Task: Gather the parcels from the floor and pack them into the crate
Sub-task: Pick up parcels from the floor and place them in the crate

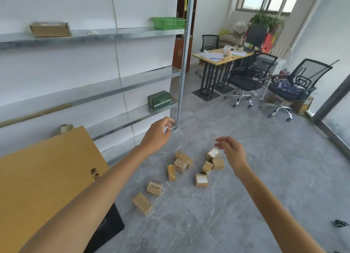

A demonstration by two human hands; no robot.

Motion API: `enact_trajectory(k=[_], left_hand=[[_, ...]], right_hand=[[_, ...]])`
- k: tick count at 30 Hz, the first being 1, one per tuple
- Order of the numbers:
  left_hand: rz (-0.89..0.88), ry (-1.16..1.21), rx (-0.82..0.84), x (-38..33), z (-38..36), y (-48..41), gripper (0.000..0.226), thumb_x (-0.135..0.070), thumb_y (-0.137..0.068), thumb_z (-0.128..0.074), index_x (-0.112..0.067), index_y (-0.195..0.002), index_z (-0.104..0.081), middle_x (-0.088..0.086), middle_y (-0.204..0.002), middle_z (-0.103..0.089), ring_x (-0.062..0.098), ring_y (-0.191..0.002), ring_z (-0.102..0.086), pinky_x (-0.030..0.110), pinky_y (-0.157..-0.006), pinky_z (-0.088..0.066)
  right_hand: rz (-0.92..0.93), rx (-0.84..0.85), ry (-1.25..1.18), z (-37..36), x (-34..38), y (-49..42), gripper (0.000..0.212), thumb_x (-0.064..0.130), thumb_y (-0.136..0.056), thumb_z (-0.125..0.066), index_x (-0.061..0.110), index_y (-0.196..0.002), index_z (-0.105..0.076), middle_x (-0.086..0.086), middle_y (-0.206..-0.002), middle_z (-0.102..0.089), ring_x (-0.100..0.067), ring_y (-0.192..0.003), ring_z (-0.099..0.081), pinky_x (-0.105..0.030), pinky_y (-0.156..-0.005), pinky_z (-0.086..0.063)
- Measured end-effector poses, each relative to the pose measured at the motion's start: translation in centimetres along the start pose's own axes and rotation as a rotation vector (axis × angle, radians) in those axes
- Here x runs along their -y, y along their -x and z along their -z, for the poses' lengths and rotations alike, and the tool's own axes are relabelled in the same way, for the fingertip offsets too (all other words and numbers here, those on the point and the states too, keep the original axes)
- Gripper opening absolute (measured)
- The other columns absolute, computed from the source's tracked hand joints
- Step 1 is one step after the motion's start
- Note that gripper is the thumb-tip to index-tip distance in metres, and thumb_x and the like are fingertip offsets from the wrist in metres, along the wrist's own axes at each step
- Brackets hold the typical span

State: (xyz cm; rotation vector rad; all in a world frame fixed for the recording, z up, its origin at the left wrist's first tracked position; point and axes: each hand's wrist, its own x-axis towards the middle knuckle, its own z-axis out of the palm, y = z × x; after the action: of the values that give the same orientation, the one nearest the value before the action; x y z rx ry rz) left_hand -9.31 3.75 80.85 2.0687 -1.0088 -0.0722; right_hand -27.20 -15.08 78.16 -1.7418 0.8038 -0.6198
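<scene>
The left hand (158, 132) hangs empty, fingers loosely curled, up and left of the parcels (180, 165). These small brown boxes lie scattered on the grey floor (246, 205). The right hand (232, 152), relaxed and holding nothing, hovers by the rightmost ones.

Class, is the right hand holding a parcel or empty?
Empty. The right hand hangs open above the parcels, fingers loosely curled, touching none.

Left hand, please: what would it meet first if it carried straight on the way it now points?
Probably the metal shelf upright, just beyond the left hand, not the parcels; depth is unclear.
</scene>
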Motion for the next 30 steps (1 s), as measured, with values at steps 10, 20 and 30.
enact_trajectory(k=[10,20,30], left_hand=[[0.010,0.007,0.082,5.2,-3.0,-12.7,0.027,-0.009,-0.094,-0.049,-0.016,-0.119,-0.055,-0.002,-0.107,-0.063,0.012,-0.102,-0.057,0.019,-0.083,-0.041],[0.092,-0.017,0.202,10.1,-13.8,-29.1,0.028,-0.013,-0.097,-0.047,-0.015,-0.123,-0.053,0.003,-0.118,-0.062,0.016,-0.110,-0.057,0.021,-0.086,-0.044],[0.281,0.048,0.227,17.8,-25.8,-43.0,0.025,-0.014,-0.096,-0.046,-0.016,-0.119,-0.056,-0.002,-0.106,-0.061,0.011,-0.101,-0.057,0.019,-0.082,-0.041]], right_hand=[[-0.006,0.043,0.173,-4.8,-3.1,-11.2,0.032,0.005,-0.093,-0.042,0.027,-0.086,-0.063,0.001,-0.086,-0.070,-0.015,-0.085,-0.064,-0.031,-0.073,-0.047],[-0.094,0.080,0.116,-5.4,-8.2,-29.4,0.027,-0.003,-0.095,-0.038,0.000,-0.101,-0.064,-0.012,-0.092,-0.066,-0.019,-0.084,-0.059,-0.005,-0.062,-0.040],[-0.353,0.151,0.176,-7.9,-18.9,-47.5,0.029,-0.004,-0.091,-0.037,0.008,-0.090,-0.064,-0.007,-0.087,-0.066,-0.019,-0.083,-0.059,-0.026,-0.071,-0.044]])
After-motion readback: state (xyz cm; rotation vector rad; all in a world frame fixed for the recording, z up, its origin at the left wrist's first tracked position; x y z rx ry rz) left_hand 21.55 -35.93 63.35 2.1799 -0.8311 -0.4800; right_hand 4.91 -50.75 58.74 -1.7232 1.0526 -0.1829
